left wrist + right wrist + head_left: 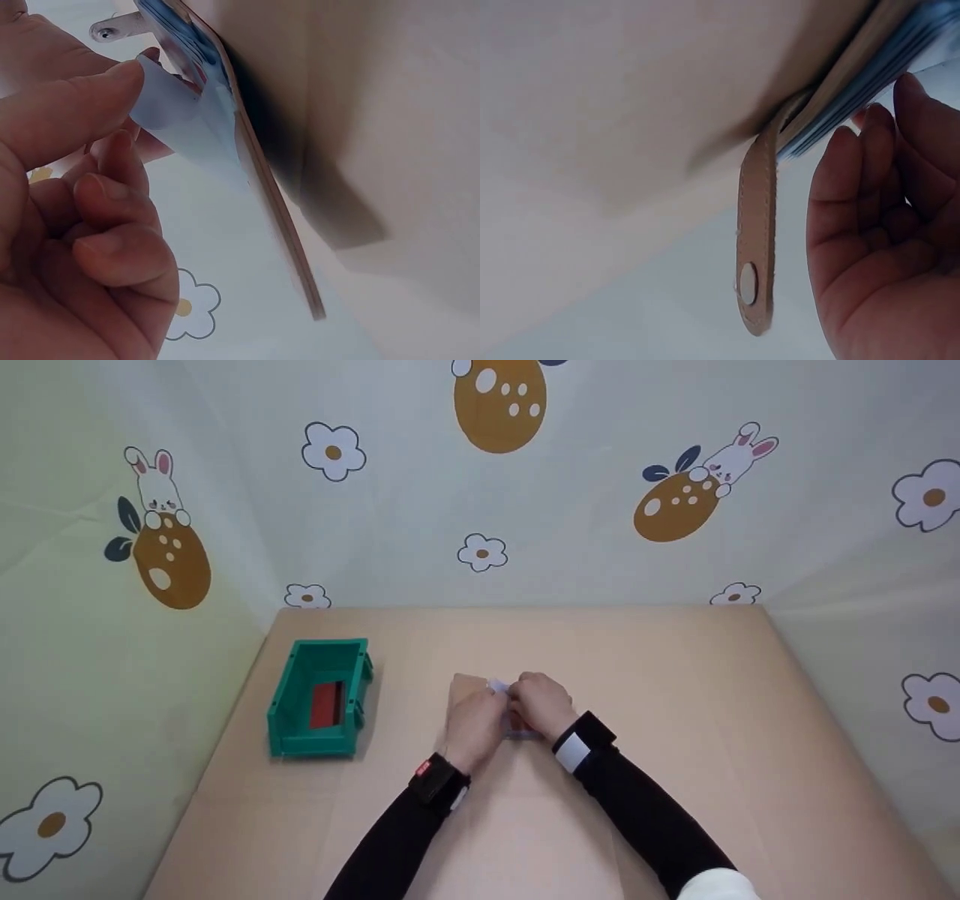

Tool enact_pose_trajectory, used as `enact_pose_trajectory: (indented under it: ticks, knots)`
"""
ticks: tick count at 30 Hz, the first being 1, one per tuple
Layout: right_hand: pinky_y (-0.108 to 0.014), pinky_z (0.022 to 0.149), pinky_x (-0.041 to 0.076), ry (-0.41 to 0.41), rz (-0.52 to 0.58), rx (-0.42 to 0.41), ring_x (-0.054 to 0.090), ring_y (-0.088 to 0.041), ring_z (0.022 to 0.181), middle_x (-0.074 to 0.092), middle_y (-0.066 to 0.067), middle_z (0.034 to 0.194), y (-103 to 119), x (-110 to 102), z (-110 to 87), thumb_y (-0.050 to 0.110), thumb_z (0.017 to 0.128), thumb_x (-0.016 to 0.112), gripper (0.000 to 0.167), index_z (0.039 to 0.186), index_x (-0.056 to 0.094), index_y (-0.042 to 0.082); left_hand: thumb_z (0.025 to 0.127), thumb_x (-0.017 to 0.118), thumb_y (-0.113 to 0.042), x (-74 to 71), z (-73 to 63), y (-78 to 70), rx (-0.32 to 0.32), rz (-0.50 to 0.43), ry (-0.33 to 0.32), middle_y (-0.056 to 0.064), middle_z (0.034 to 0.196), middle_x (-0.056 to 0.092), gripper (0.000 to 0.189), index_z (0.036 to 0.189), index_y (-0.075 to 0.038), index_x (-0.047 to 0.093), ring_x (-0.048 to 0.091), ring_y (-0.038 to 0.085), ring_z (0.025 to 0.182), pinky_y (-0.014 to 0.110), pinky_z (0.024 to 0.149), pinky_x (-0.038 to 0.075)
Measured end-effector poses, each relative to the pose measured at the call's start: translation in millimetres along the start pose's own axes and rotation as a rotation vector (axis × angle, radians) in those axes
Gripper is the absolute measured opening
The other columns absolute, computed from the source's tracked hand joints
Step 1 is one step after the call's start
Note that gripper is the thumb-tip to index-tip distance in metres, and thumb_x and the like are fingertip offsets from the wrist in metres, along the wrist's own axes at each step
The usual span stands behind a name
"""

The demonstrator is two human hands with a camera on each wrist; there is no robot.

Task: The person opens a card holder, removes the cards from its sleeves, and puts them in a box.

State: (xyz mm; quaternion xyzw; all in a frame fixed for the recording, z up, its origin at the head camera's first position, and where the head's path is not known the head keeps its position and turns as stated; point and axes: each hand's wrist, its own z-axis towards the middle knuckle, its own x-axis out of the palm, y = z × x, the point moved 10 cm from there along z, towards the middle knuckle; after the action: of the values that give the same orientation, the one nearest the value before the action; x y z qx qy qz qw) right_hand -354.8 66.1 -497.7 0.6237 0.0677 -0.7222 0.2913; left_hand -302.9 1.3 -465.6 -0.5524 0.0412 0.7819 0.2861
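A tan card holder [468, 685] lies open on the table, with a stack of clear plastic sleeves [202, 120] inside. My left hand [477, 726] pinches one bluish sleeve between thumb and finger and bends it up from the cover; its other fingers curl loosely. Close beside it, my right hand [541, 703] grips at the sleeves from the other side, fingers curled and fingertips partly hidden behind the plastic. A snap strap [757, 225] with a round metal stud sticks out from the holder's edge. Something reddish-brown [517, 723] shows through the sleeves under the hands.
A green plastic bin [279, 724] stands on the table to the left, with a red card [325, 705] with a dark stripe lying in it. Patterned cloth walls [405, 510] enclose the table [660, 660] at the back and both sides.
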Motion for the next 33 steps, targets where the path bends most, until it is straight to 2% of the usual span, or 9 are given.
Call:
enact_pose_trajectory:
  ticks: [5, 9, 11, 15, 22, 26, 29, 33]
  knots:
    - [-0.041, 0.062, 0.052, -0.036, -0.018, 0.006, 0.060, -0.027, 0.074, 0.057, -0.006, 0.074, 1, -4, -3.6, 0.012, 0.081, 0.075, 0.006, 0.079, 0.073, 0.007, 0.088, 0.066, -0.004, -3.9, -1.8, 3.2, 0.004, -0.057, -0.002, 0.005, 0.072, 0.059, 0.007, 0.083, -0.007, 0.062, 0.057, 0.021, 0.064, 0.037, 0.056, 0.046]
    - [-0.043, 0.062, 0.051, -0.034, -0.008, 0.002, 0.060, -0.028, 0.073, 0.057, -0.007, 0.074, 2, -5, -4.1, 0.013, 0.081, 0.076, 0.010, 0.077, 0.071, 0.006, 0.084, 0.067, -0.004, -7.5, -2.7, 14.0, -0.073, -0.070, 0.036, 0.004, 0.070, 0.057, 0.009, 0.078, -0.007, 0.062, 0.053, 0.019, 0.062, 0.036, 0.052, 0.045]
    - [-0.043, 0.062, 0.051, -0.025, 0.001, 0.004, 0.060, -0.028, 0.073, 0.057, -0.006, 0.074, 2, -4, -3.8, 0.015, 0.081, 0.077, 0.012, 0.076, 0.071, 0.006, 0.083, 0.071, -0.006, -9.8, -3.9, 20.8, -0.126, -0.078, 0.052, 0.005, 0.074, 0.061, 0.007, 0.081, -0.006, 0.064, 0.057, 0.019, 0.065, 0.036, 0.054, 0.047]
    - [-0.043, 0.063, 0.051, -0.019, -0.009, 0.008, 0.060, -0.027, 0.072, 0.058, -0.006, 0.074, 1, -4, -3.2, 0.014, 0.080, 0.078, 0.010, 0.078, 0.072, 0.006, 0.080, 0.076, -0.006, -16.5, -7.9, 31.4, -0.204, -0.094, 0.037, 0.003, 0.076, 0.063, 0.013, 0.087, -0.006, 0.065, 0.059, 0.017, 0.066, 0.036, 0.056, 0.048]
    - [-0.043, 0.065, 0.052, -0.003, -0.026, 0.001, 0.061, -0.028, 0.075, 0.059, -0.008, 0.077, 1, -3, -2.8, 0.011, 0.080, 0.078, 0.009, 0.080, 0.072, 0.005, 0.074, 0.071, -0.001, -20.1, -16.4, 45.7, -0.264, -0.129, -0.018, 0.001, 0.070, 0.053, 0.028, 0.097, -0.006, 0.056, 0.050, 0.016, 0.060, 0.036, 0.051, 0.043]
    - [-0.043, 0.064, 0.051, -0.001, -0.013, -0.004, 0.060, -0.028, 0.074, 0.058, -0.008, 0.075, 2, -3, -2.6, 0.011, 0.080, 0.078, 0.009, 0.078, 0.071, 0.005, 0.075, 0.069, -0.003, -19.6, -22.5, 54.7, -0.319, -0.150, -0.017, 0.001, 0.067, 0.051, 0.015, 0.078, -0.008, 0.055, 0.047, 0.017, 0.057, 0.036, 0.049, 0.039]
    - [-0.043, 0.062, 0.050, -0.009, -0.002, -0.010, 0.060, -0.028, 0.072, 0.057, -0.007, 0.074, 2, -4, -2.9, 0.010, 0.079, 0.078, 0.010, 0.076, 0.070, 0.006, 0.078, 0.068, -0.004, -18.8, -25.3, 61.4, -0.361, -0.146, -0.004, -0.001, 0.064, 0.049, 0.024, 0.063, -0.011, 0.050, 0.046, 0.016, 0.055, 0.035, 0.049, 0.037]
    - [-0.042, 0.062, 0.051, -0.002, -0.005, -0.001, 0.060, -0.026, 0.072, 0.057, -0.006, 0.073, 1, -3, -3.3, 0.010, 0.078, 0.077, 0.009, 0.075, 0.070, 0.007, 0.082, 0.066, -0.004, -17.2, -26.2, 68.4, -0.380, -0.102, 0.007, 0.000, 0.060, 0.051, 0.028, 0.060, -0.011, 0.051, 0.049, 0.017, 0.054, 0.036, 0.048, 0.040]
